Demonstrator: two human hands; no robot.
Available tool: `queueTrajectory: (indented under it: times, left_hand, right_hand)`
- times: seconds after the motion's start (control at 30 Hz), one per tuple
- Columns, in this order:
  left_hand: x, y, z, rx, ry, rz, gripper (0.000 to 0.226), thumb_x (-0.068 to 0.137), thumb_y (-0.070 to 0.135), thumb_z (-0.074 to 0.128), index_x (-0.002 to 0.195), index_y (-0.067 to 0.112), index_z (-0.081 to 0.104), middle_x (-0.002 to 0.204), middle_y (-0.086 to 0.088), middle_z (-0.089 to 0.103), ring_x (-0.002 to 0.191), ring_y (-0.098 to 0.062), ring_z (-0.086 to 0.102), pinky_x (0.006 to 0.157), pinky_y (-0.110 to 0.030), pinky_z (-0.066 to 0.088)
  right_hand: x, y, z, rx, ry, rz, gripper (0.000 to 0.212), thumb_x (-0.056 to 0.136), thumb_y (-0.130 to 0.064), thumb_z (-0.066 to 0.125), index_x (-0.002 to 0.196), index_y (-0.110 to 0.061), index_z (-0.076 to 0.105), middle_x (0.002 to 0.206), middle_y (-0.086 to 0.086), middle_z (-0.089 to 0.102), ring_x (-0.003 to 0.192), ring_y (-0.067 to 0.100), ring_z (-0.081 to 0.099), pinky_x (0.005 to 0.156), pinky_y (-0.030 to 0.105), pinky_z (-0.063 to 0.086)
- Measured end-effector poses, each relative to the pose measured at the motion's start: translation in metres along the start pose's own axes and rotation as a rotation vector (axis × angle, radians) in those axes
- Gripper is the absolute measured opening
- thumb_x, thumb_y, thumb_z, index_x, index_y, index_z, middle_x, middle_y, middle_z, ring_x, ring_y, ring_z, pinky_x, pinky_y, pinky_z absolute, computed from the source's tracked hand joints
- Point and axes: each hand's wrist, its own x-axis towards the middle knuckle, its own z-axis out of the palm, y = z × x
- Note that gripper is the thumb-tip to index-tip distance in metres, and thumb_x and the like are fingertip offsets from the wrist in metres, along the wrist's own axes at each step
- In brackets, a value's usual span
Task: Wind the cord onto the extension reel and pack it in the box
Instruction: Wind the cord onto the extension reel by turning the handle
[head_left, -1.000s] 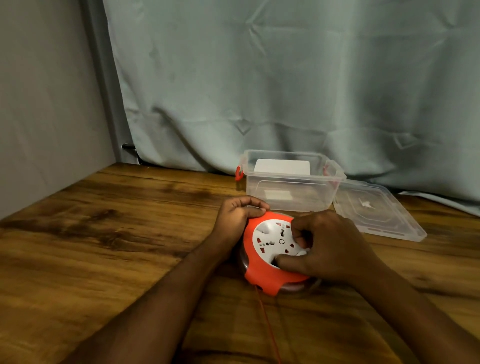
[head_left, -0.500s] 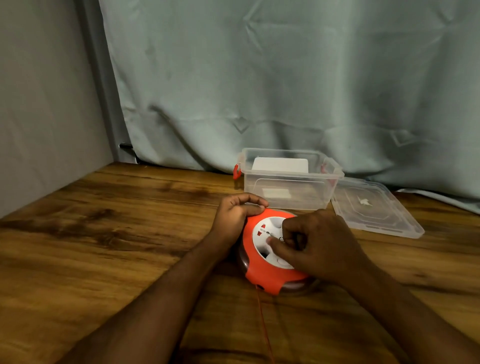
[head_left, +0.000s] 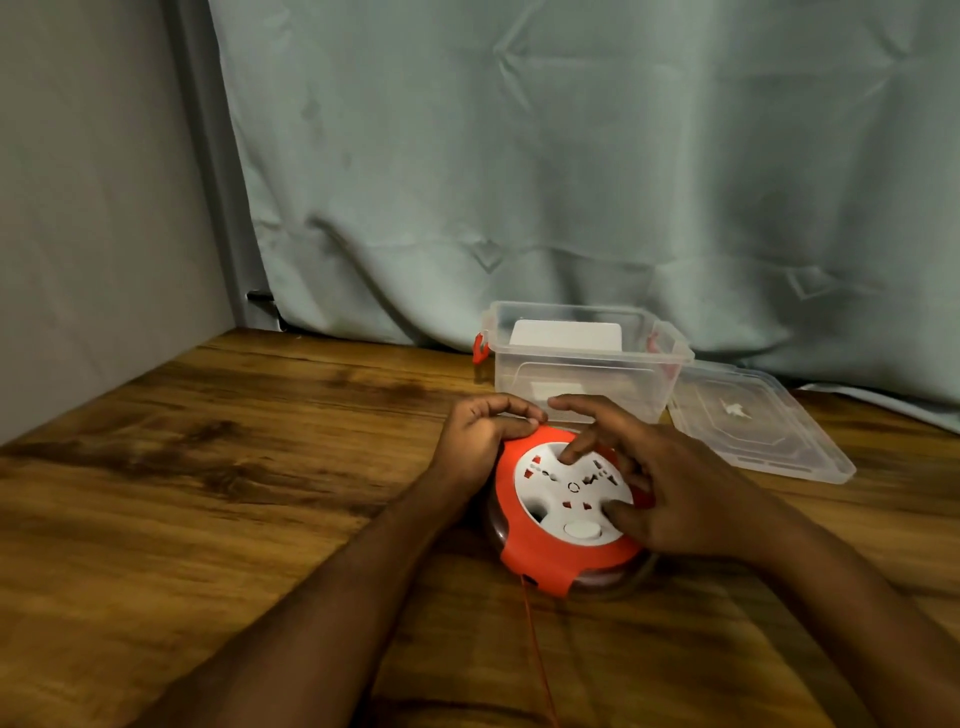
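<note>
An orange extension reel (head_left: 540, 551) with a white socket face lies flat on the wooden table (head_left: 234, 467). My left hand (head_left: 480, 434) grips its far-left rim with curled fingers. My right hand (head_left: 660, 483) lies over the right side of the white face, a fingertip and the thumb pressed into recesses in it, the other fingers spread. A thin orange cord (head_left: 535, 649) runs from the reel's near edge toward me and leaves the frame at the bottom. The clear plastic box (head_left: 587, 384) stands open just behind the reel.
The box's clear lid (head_left: 753, 421) lies flat to the right of the box. A white card leans inside the box at the back. A grey-green curtain hangs behind the table, and a grey wall closes the left side.
My right hand has opened out from a curled hold and turned on the white face, which has rotated. My left hand has kept its hold on the rim.
</note>
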Motion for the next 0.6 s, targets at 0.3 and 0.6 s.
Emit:
queueTrajectory:
  times: [0.3,0.6]
  left_hand:
    - [0.000,0.000,0.001,-0.029,-0.002,-0.021,0.016,0.080,-0.010,0.060,0.094,-0.013,0.068,0.085,-0.021,0.069,0.069,-0.027,0.065,0.060,-0.029,0.056]
    - [0.003,-0.003,0.001,-0.048,-0.003,-0.046,0.014,0.080,-0.010,0.061,0.092,-0.011,0.069,0.077,-0.013,0.069,0.065,-0.022,0.063,0.060,-0.025,0.054]
  right_hand:
    - [-0.003,-0.004,-0.005,-0.046,0.035,-0.010,0.083,0.071,-0.042,0.082,0.137,-0.047,0.032,0.121,-0.023,0.066,0.098,0.004,0.068,0.072,0.022,0.061]
    - [0.000,-0.010,0.006,-0.228,0.162,-0.005,0.047,0.066,-0.078,0.073,0.077,-0.039,0.051,0.066,-0.019,0.058,0.061,0.000,0.058,0.053,0.011,0.034]
